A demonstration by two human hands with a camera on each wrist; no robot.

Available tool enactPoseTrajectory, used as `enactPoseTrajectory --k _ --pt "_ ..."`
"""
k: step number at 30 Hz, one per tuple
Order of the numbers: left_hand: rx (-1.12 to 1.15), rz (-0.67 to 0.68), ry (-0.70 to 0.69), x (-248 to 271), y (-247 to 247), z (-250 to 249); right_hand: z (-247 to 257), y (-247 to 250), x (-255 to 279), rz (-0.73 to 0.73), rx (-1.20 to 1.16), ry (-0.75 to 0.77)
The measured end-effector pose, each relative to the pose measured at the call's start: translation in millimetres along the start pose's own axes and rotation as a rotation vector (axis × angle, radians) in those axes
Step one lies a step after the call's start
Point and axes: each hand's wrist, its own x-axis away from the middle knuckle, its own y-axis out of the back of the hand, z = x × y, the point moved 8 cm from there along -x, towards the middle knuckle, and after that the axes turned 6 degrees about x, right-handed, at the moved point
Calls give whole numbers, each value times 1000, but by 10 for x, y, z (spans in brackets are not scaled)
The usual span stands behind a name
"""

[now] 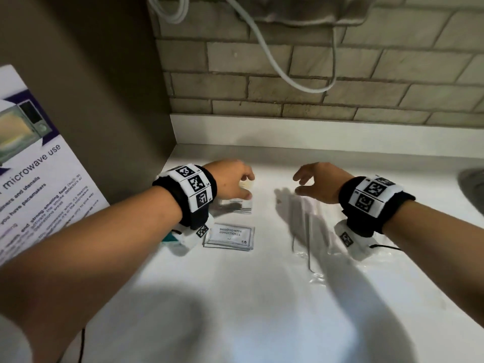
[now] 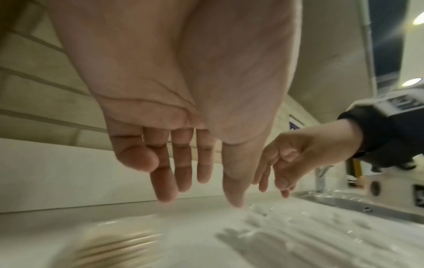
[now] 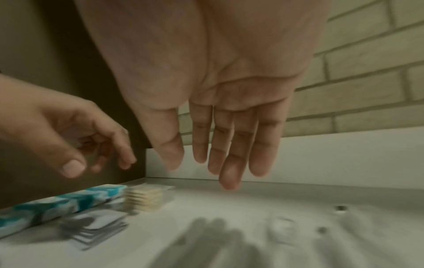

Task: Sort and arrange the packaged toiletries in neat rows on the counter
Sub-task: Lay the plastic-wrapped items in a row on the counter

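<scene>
My left hand [image 1: 248,186] hovers open over a small pack of beige sticks [image 1: 245,185] near the back left of the white counter [image 1: 262,297]. It holds nothing; its fingers [image 2: 169,181] are straight above the blurred pack [image 2: 114,248]. A fanned stack of grey sachets [image 1: 242,206] lies partly under that hand. A stack of "shampoo with conditioner" sachets [image 1: 229,235] lies nearer me. My right hand [image 1: 298,184] hangs open and empty above clear plastic packets [image 1: 310,231]. A teal patterned pack [image 3: 62,203] lies along the left wall beside the stick pack [image 3: 143,199].
A brown side panel [image 1: 117,100] with a microwave notice [image 1: 39,179] closes the left side. A brick wall [image 1: 340,74] with hanging white cables [image 1: 275,61] stands behind. A steel sink [image 2: 348,201] with a tap lies to the right.
</scene>
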Motion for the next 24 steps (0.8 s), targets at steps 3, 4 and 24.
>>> enactPoseTrajectory --k 3,4,24 --pt "57 -30 -78 -131 -70 -440 -589 31 109 25 53 -176" --pt "92 -21 -93 -193 -145 -562 -745 0 148 51 82 -229" --pt "251 -30 271 -1164 -911 -1419 -1504 -533 255 201 -71 -343"
